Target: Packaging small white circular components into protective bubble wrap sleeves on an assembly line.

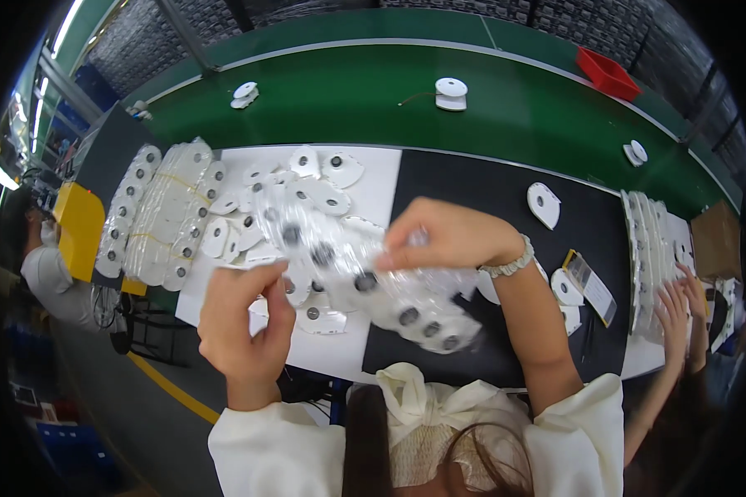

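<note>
My left hand [244,319] and my right hand [448,236] both grip a clear plastic bag [365,277] filled with white round pads that have dark centre studs. The bag is blurred and stretches between the hands above the table's near edge. My left hand pinches its left end and my right hand grasps its upper right part. Beneath the bag, loose white pads [282,190] lie scattered on a white sheet [381,186].
Bundled stacks of pads [162,211] lie at the left. A black mat [489,195] holds single pads [544,204] and a small flat packet [593,286]. Another person's hands [680,302] touch a row of pads at the right. A green conveyor [373,99] runs behind, with a red bin [607,73].
</note>
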Demonstrator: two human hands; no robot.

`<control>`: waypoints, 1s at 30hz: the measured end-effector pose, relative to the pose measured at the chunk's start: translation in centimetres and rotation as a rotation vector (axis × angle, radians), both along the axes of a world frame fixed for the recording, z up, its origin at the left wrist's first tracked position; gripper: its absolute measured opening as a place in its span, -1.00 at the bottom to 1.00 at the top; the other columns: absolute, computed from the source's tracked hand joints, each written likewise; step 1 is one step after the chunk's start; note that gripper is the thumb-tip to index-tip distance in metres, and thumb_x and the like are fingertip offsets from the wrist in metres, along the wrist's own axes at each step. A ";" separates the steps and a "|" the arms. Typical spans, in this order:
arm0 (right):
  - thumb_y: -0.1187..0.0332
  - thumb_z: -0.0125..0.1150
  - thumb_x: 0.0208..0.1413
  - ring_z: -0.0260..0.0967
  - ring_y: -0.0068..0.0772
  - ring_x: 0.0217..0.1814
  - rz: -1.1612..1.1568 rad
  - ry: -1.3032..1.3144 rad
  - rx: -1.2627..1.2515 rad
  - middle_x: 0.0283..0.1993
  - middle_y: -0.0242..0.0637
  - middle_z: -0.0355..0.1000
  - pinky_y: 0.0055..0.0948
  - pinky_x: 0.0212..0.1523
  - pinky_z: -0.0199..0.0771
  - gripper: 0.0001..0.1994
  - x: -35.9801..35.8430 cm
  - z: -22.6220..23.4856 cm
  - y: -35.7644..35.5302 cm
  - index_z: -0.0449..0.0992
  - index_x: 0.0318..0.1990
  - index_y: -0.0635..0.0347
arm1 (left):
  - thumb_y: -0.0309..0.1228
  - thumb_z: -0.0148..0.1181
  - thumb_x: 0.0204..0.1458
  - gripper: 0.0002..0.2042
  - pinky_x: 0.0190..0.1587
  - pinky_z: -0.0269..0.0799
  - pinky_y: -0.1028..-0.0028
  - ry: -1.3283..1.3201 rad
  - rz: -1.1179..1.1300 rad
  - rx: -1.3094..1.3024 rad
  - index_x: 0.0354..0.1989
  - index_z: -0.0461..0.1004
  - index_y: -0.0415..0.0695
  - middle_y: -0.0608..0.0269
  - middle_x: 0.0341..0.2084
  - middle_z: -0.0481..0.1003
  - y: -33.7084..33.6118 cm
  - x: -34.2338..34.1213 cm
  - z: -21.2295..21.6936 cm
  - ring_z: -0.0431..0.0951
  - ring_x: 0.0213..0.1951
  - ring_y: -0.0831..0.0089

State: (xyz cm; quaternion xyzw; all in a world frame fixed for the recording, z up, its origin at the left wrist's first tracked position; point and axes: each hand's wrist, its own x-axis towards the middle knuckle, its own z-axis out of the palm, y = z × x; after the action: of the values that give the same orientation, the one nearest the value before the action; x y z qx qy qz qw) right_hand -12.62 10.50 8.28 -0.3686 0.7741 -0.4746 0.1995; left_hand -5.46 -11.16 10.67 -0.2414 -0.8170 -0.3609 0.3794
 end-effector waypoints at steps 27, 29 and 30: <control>0.27 0.06 0.01 0.34 -0.58 -0.32 -0.697 -0.356 -1.079 -0.31 -0.28 0.38 -0.59 -0.29 0.33 -0.71 -0.7 1.0 1.1 0.37 -0.25 0.37 | -0.60 0.21 -0.27 -0.77 -0.43 0.16 0.58 -0.413 0.012 0.348 -0.43 0.29 -0.20 0.25 -0.50 0.35 3.4 1.4 -8.6 0.27 -0.48 0.56; 0.28 0.05 0.01 0.34 -0.55 -0.30 -0.675 -0.423 -1.110 -0.29 -0.28 0.38 -0.57 -0.26 0.33 -0.71 -0.9 0.8 1.6 0.36 -0.23 0.36 | -0.62 0.21 -0.29 -0.77 -0.43 0.15 0.57 -0.425 0.070 0.558 -0.43 0.31 -0.20 0.26 -0.52 0.34 4.0 1.3 -8.0 0.25 -0.48 0.55; 0.28 0.05 0.01 0.34 -0.55 -0.30 -0.675 -0.422 -1.109 -0.29 -0.28 0.38 -0.57 -0.26 0.33 -0.71 -1.0 0.6 1.9 0.36 -0.23 0.36 | -0.62 0.21 -0.29 -0.77 -0.43 0.15 0.57 -0.425 0.069 0.559 -0.43 0.31 -0.20 0.26 -0.52 0.34 4.0 1.4 -7.8 0.25 -0.48 0.55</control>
State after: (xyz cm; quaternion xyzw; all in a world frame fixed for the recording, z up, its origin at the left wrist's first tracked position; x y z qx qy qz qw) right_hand -13.64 12.36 8.90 -0.0541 0.4333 -0.8991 -0.0311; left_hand -4.06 -7.16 2.84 -0.0199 -0.7552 -0.5996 0.2643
